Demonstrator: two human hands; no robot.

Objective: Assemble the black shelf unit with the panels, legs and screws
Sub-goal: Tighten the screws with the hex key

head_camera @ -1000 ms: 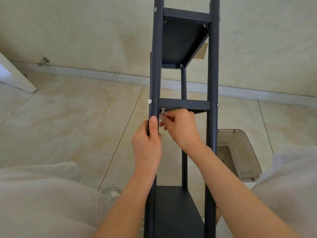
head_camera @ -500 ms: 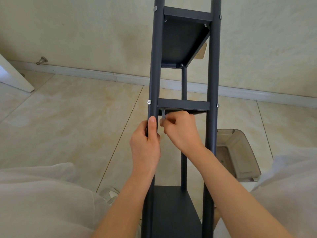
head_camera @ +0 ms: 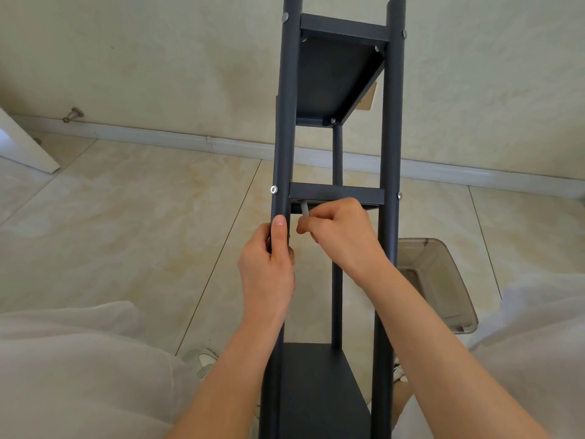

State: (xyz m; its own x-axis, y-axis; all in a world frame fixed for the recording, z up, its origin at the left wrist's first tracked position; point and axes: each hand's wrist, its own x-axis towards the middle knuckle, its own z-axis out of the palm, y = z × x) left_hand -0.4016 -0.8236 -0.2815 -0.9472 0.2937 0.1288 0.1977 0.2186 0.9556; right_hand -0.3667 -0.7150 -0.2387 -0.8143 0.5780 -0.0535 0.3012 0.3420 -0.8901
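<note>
Black middle panel [head_camera: 337,195], tightening step: my left hand [head_camera: 269,267] grips the front leg [head_camera: 286,122], right hand [head_camera: 338,236] pinches a hex key [head_camera: 304,209] under its corner (screw hidden). Next: steady turns.

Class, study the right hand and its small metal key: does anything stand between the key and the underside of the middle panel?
Nothing visible does. The right hand holds the key, whose tip reaches up to the underside of the middle panel, beside the front leg that the left hand grips. The exact point of contact is hidden in shadow.
</note>
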